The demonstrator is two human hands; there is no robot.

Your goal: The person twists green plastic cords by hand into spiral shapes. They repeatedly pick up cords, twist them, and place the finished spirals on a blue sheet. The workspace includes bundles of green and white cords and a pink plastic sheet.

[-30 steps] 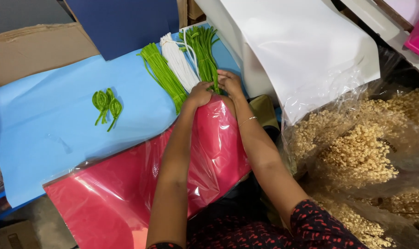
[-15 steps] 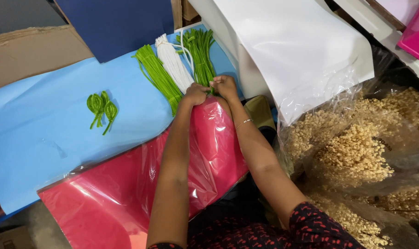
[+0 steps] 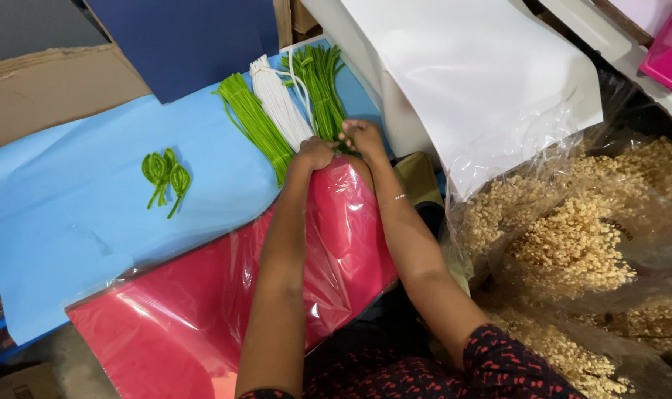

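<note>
Left hand [image 3: 315,153] and right hand [image 3: 364,137] side by side at the near ends of fuzzy green wire sticks [image 3: 322,87], grip hard to tell. Beside them, white fuzzy sticks [image 3: 279,107], all lying on blue paper sheet [image 3: 77,222], above shiny red wrapped sheet [image 3: 203,303]

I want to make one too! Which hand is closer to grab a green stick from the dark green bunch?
Probably the right hand: it already rests on the dark green bunch. The left hand sits by the white bunch instead.
</note>
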